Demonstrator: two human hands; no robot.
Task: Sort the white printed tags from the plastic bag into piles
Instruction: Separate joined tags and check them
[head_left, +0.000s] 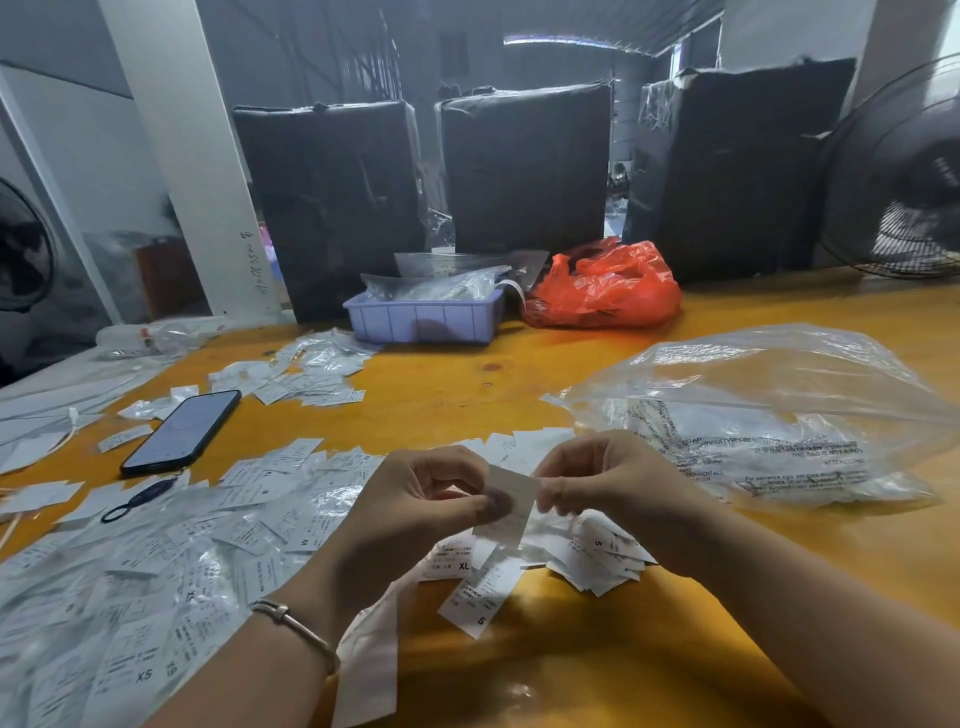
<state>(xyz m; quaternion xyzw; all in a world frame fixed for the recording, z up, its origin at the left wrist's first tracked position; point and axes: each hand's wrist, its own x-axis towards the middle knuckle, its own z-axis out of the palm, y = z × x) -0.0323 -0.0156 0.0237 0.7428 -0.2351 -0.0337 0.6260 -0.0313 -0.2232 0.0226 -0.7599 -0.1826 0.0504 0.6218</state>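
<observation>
Both hands, left hand (436, 499) and right hand (613, 483), pinch one tag (511, 506) mid-sort; next: read size, drop on matching pile (602, 558)

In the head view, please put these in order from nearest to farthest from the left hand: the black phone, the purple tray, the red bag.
From the left hand:
1. black phone, to its left on the table.
2. purple tray, farther back, about straight ahead.
3. red bag, at the back, to the right of the tray.
</observation>
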